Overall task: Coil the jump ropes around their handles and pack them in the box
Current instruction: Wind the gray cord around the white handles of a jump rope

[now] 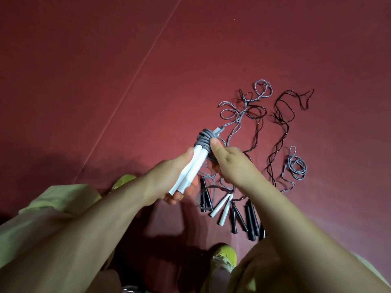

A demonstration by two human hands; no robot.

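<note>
My left hand (169, 178) grips a pair of white jump-rope handles (190, 168) held together, pointing up and away. Grey rope is wound in several turns around their far end, forming a coil (204, 138). My right hand (230, 163) pinches that grey rope beside the coil, thumb on top. The loose remainder of the grey rope (234, 115) trails onto the floor. On the floor lie more ropes: another white-handled pair (222, 208), black handles (243, 216) and tangled black rope (281, 123). No box is in view.
The floor is a dark red mat (105, 60) with a pale seam line running diagonally. A small grey rope bundle (296, 166) lies at the right. My yellow-green shoes (225, 256) and light trouser legs fill the bottom of the view.
</note>
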